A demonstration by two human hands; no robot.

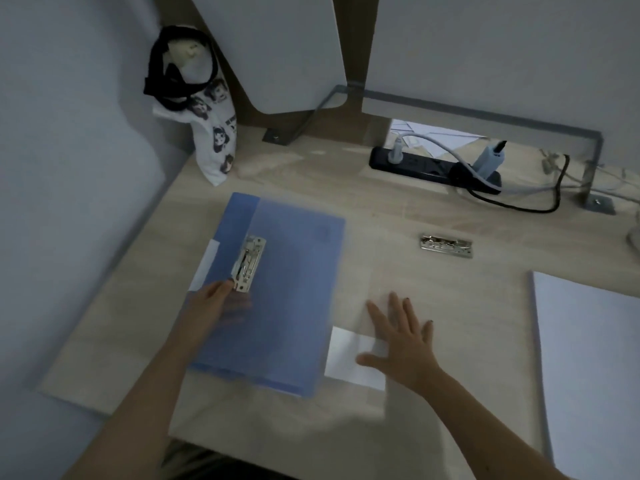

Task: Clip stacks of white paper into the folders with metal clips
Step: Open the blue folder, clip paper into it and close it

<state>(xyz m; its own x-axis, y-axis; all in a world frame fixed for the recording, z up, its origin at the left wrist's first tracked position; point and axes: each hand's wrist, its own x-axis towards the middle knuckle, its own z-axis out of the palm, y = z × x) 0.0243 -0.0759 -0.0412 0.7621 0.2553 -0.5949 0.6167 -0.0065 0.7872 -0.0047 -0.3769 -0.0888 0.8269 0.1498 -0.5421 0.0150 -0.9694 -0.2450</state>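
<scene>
From the head view, we see the blue folder (277,296) lying on the table (433,282), its metal clip (247,264) facing up. Our left hand (214,306) pins the folder beside that clip, likely to steady it; its grip is blurred. Our right hand (398,337) rests released, fingers spread, on protruding white paper (346,358). A spare clip (446,246) and paper stack (588,368) wait nearby.

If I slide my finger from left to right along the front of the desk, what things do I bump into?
Left hand at the clip on the blue folder → small white paper → right hand, spread flat → big stack of white paper at the right edge.
</scene>
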